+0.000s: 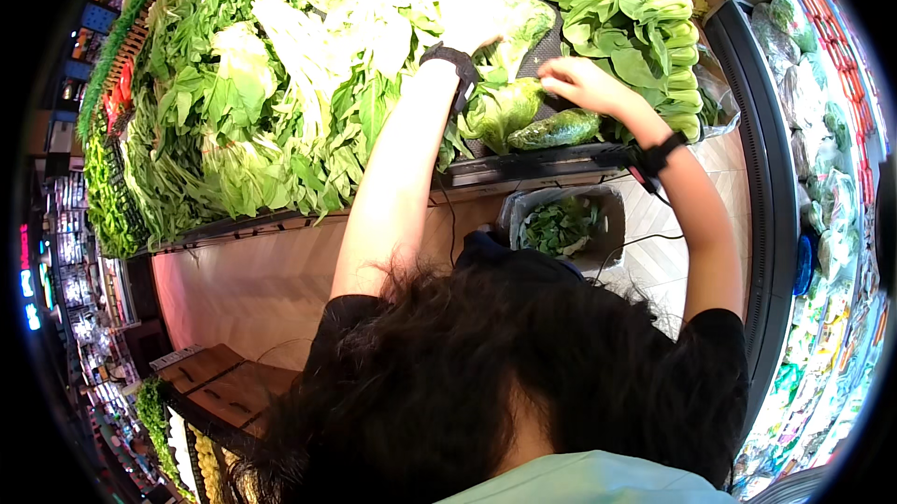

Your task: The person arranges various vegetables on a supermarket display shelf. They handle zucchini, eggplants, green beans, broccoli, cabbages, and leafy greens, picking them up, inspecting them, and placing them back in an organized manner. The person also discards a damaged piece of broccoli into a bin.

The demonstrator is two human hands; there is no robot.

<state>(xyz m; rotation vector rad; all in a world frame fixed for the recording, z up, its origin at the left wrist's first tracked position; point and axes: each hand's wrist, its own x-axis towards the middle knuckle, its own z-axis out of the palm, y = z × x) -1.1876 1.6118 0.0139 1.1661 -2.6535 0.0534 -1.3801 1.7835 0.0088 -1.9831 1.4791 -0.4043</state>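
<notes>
My left hand (473, 27), washed out by bright light, reaches onto a pale green leafy head (518, 20) on the dark display mat (550, 41). Glare hides its fingers, so its grip cannot be told. My right hand (578, 86) is slightly curled with thumb and fingers apart, and nothing shows between them. Just below and left of it lies a smaller green leafy head (508, 111). A plastic-wrapped green vegetable (557, 129) rests by the front edge, under the right hand. Both wrists wear black straps.
Stacked bok choy (631, 27) stands at the right, bunched leafy greens (280, 97) at the left. Below the black shelf edge (539, 162) sits a lined bin (617, 224) with loose leaves. A dark cable (450, 224) hangs nearby. A refrigerated case (743, 154) flanks the right.
</notes>
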